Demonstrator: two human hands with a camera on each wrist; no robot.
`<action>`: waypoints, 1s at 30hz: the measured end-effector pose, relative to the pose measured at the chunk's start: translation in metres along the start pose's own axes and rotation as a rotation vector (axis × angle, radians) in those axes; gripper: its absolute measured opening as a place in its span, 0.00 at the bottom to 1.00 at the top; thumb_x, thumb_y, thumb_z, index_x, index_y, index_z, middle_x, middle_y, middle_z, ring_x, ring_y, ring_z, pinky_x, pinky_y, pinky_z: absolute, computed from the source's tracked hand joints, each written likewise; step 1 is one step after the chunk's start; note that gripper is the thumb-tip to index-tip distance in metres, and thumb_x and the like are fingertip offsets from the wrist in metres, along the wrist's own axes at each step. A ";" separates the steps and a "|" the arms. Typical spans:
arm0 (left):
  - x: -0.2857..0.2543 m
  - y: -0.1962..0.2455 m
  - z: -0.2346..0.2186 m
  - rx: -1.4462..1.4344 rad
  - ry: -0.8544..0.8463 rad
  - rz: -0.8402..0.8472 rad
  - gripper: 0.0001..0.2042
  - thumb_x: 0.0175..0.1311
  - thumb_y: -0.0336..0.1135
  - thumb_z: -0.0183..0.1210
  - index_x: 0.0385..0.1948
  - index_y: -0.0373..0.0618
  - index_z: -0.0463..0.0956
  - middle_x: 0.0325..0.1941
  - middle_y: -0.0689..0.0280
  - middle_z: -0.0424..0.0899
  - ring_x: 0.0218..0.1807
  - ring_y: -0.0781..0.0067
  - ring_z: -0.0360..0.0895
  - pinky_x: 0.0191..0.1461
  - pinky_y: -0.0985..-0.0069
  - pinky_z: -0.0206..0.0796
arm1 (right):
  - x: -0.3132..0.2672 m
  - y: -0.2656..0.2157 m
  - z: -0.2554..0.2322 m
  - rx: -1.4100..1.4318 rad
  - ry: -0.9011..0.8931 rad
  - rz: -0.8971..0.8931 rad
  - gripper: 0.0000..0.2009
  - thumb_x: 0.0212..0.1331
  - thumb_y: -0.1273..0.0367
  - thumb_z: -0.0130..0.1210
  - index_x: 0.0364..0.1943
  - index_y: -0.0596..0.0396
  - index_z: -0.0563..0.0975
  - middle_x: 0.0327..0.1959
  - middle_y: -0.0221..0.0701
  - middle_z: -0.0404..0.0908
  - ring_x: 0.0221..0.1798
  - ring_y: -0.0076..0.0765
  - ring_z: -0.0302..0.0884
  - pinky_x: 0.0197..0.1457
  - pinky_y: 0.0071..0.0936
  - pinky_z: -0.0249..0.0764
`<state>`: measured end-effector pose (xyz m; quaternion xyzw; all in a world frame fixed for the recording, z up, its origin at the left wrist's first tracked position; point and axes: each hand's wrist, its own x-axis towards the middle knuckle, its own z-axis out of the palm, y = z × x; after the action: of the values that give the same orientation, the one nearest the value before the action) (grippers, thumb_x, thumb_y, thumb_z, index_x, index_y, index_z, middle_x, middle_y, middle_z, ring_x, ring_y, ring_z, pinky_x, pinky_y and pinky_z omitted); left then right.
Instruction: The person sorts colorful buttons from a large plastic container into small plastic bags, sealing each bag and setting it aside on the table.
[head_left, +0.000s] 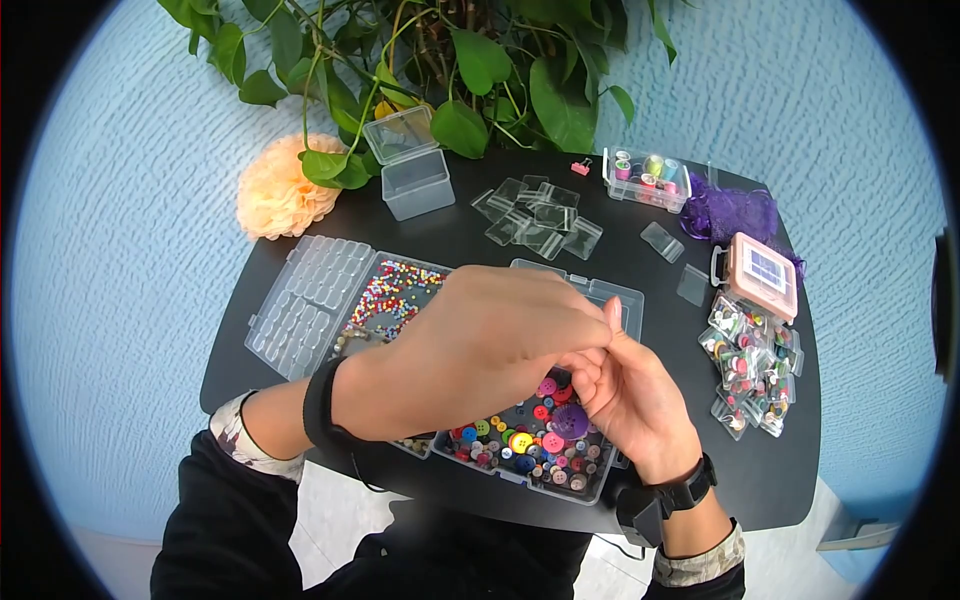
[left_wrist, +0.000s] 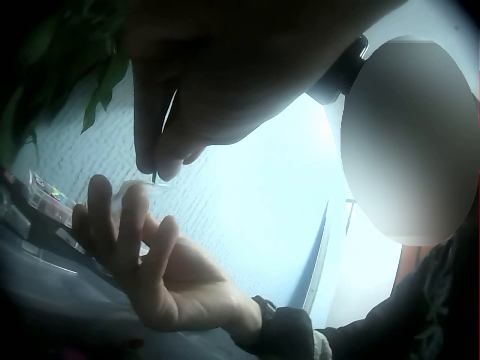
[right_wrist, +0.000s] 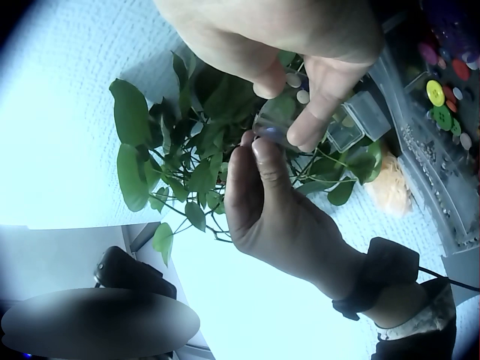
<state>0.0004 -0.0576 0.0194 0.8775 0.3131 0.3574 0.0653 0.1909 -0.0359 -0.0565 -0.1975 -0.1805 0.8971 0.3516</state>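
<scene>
My left hand (head_left: 480,330) reaches across above the button box, its back toward the head camera. In the right wrist view its thumb and fingertips pinch the edge of a small clear plastic bag (right_wrist: 274,130). From below, my right hand (head_left: 642,400) is turned palm up, its curled fingers around the lower part of that bag. Small pale discs like buttons (right_wrist: 302,96) show near the right fingers. In the head view the left hand hides the bag. Beneath both hands, the clear box of mixed buttons (head_left: 553,440) includes a large purple one (head_left: 570,421).
An open divided case of colourful beads (head_left: 395,290) lies to the left. Farther back are an empty lidded box (head_left: 417,185), flat clear bags (head_left: 540,217) and a box of thread spools (head_left: 647,180). Filled button bags (head_left: 755,365) pile up at right beside a pink case (head_left: 762,275).
</scene>
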 end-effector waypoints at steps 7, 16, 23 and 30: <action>-0.001 -0.002 0.003 -0.048 -0.020 -0.004 0.14 0.44 0.16 0.61 0.35 0.39 0.82 0.37 0.61 0.87 0.41 0.59 0.86 0.42 0.73 0.79 | -0.001 -0.002 0.003 0.023 0.010 0.008 0.22 0.72 0.53 0.49 0.45 0.63 0.77 0.43 0.41 0.85 0.46 0.32 0.86 0.43 0.20 0.84; 0.002 -0.001 -0.003 0.004 -0.067 0.013 0.12 0.50 0.15 0.59 0.36 0.39 0.83 0.36 0.59 0.87 0.38 0.59 0.86 0.38 0.73 0.77 | 0.002 -0.002 -0.002 0.029 -0.008 0.035 0.23 0.72 0.52 0.48 0.42 0.63 0.78 0.42 0.41 0.86 0.45 0.34 0.87 0.42 0.21 0.84; -0.016 0.005 -0.009 0.025 0.005 -0.258 0.12 0.53 0.16 0.61 0.38 0.39 0.83 0.35 0.60 0.88 0.37 0.67 0.86 0.41 0.75 0.76 | 0.002 -0.007 -0.003 0.132 -0.103 0.037 0.28 0.71 0.49 0.48 0.48 0.67 0.75 0.44 0.44 0.86 0.42 0.34 0.87 0.39 0.20 0.83; -0.039 0.010 0.018 -0.171 -0.608 -0.100 0.13 0.47 0.21 0.62 0.38 0.42 0.82 0.43 0.65 0.84 0.42 0.61 0.82 0.43 0.69 0.76 | 0.001 -0.008 -0.003 0.203 -0.161 -0.052 0.29 0.72 0.49 0.46 0.52 0.70 0.73 0.45 0.47 0.85 0.38 0.33 0.87 0.37 0.20 0.83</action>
<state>-0.0044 -0.0868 -0.0131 0.9189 0.2909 0.1001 0.2468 0.1960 -0.0299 -0.0553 -0.0836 -0.1212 0.9142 0.3776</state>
